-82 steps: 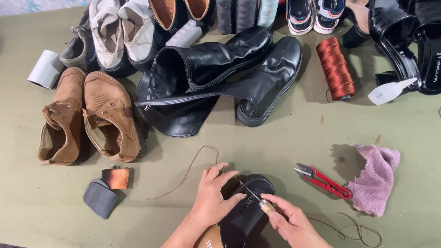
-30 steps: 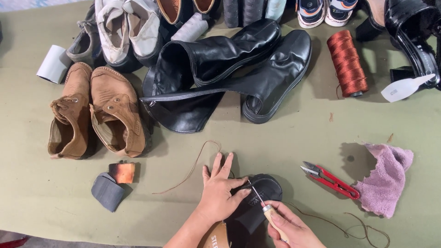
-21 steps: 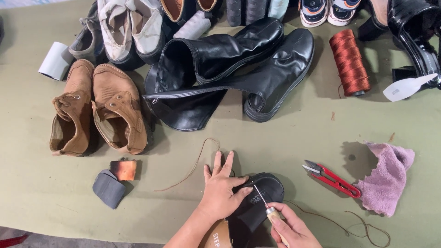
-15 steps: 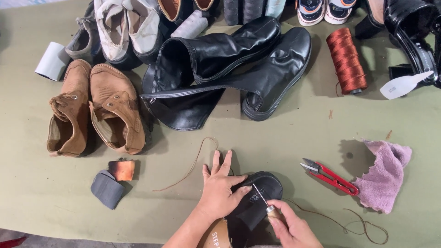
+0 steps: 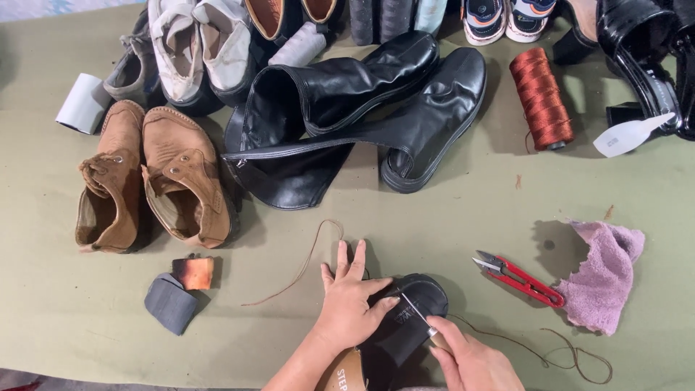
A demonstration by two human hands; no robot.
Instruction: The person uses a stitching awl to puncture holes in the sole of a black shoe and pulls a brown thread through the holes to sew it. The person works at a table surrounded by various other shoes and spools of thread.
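At the bottom centre of the frame, the left hand point(image 5: 351, 308) lies flat with its grip released, pressing a black shoe point(image 5: 405, 326) onto the green surface point(image 5: 449, 224). The right hand point(image 5: 470, 362) has its grip clenched on an awl point(image 5: 420, 318), tip touching the shoe. Red snips point(image 5: 520, 279) lie right of centre beside a pink cloth point(image 5: 604, 275). Higher up lie black boots point(image 5: 362, 108), brown shoes point(image 5: 152, 177) and a rust thread spool point(image 5: 541, 98).
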